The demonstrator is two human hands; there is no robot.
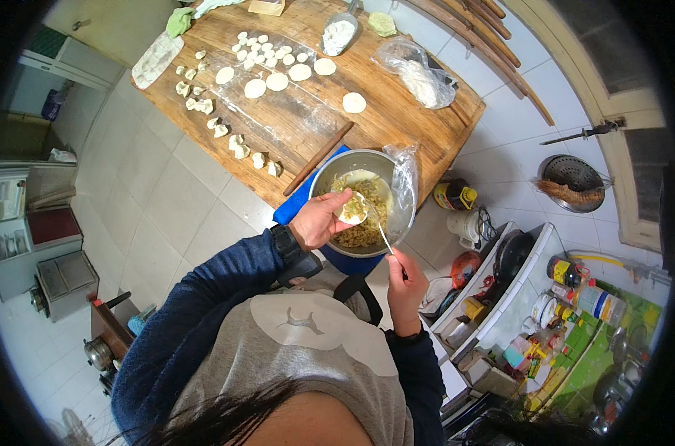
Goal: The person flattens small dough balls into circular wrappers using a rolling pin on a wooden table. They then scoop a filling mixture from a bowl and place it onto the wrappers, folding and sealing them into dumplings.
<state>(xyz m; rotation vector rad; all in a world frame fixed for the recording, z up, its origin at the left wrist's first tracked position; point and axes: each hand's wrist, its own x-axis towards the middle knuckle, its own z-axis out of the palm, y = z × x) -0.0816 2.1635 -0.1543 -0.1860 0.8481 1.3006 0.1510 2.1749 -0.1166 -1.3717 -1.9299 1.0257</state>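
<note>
My left hand (318, 220) holds a round dough wrapper (349, 215) with chopped filling on it, above a metal bowl (407, 223). In my right hand (406, 287) is a thin metal utensil (383, 231), probably a spoon; its tip reaches the wrapper. Greenish-brown chopped filling (359, 238) lies in the bowl, with a pale patch near its far side. Clear plastic film (402, 178) hangs over the bowl's right rim. A wooden rolling pin (319, 159) rests on the table's near edge beside the bowl. Rolled wrappers (277, 82) lie flat farther back on the wooden table (309, 120).
Folded dumplings (238, 146) line the table's left edge. Small dough pieces (259, 53), a flour scoop (338, 34) and bagged dough (421, 83) stand at the back. Right of me are a dark bottle (454, 195) and a shelf unit (501, 312) with kitchen items.
</note>
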